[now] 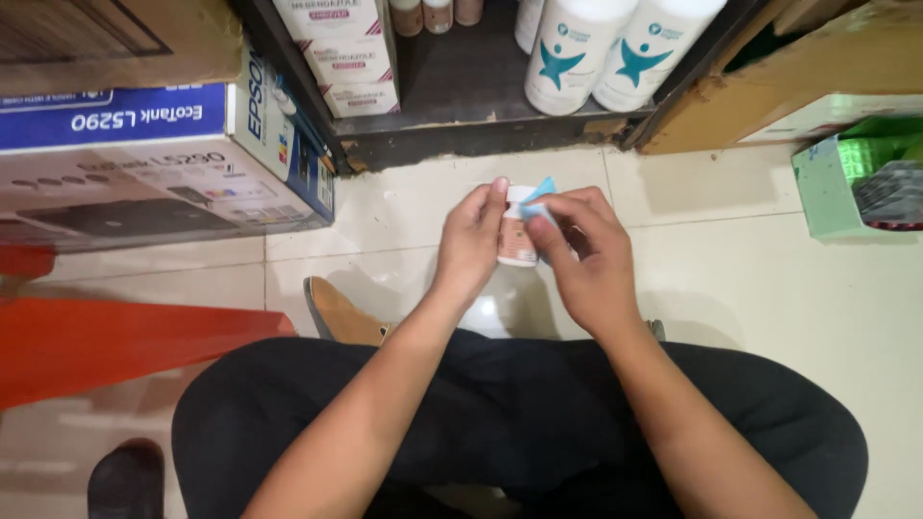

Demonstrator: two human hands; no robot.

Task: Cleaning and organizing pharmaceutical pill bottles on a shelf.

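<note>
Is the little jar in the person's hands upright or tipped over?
Upright, roughly: the small jar stands lid-up between the left hand and right hand, which presses a blue cloth on its lid.

Both bare forearms reaching forward from the lap over black-trousered knees, converging ahead of the body. Left hand upright, palm turned inward, fingers curled and thumb raised at the top, closed in a grip. Right hand just beside it, knuckles up, wrist bent slightly inward, thumb and forefinger pinched together near the left thumb.
</note>
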